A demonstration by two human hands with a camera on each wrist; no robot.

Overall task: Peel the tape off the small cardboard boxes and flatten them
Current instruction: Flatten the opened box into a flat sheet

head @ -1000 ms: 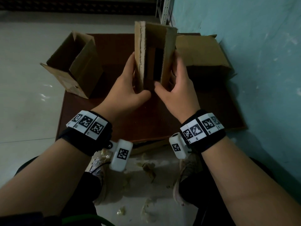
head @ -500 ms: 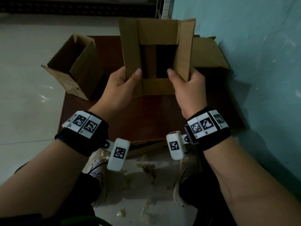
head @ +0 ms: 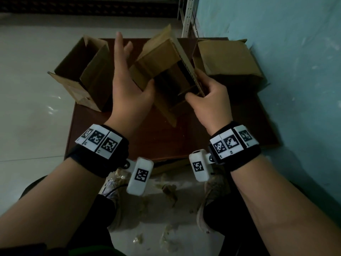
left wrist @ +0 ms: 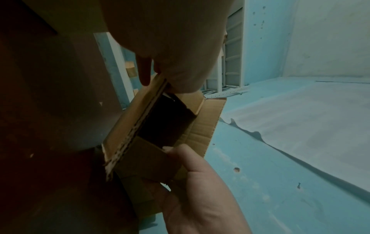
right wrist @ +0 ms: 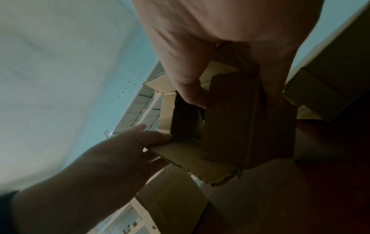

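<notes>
I hold a small brown cardboard box (head: pixel 162 61) in the air above a low brown board (head: pixel 166 141), tilted, its open end toward me and its flaps spread. My left hand (head: pixel 129 74) lies against the box's left side with fingers straight and spread, the thumb on the near left flap. My right hand (head: pixel 201 89) pinches the box's right flap edge between thumb and curled fingers. The left wrist view shows the box (left wrist: pixel 160 126) with my right hand (left wrist: pixel 200 182) below it. In the right wrist view my right thumb (right wrist: pixel 190 91) reaches into the box (right wrist: pixel 240 126). No tape shows on it.
An open box (head: pixel 83 71) lies tipped at the board's far left, another box (head: pixel 228 60) sits at its far right by the blue wall (head: pixel 295 71). A metal shelf post (head: pixel 188 15) stands behind. Crumpled tape scraps (head: pixel 168 191) litter the floor by my shoes.
The box has turned from facing me squarely to a tilted pose. My left hand let go of its flap and spread its fingers along the left side. My right hand keeps its pinch.
</notes>
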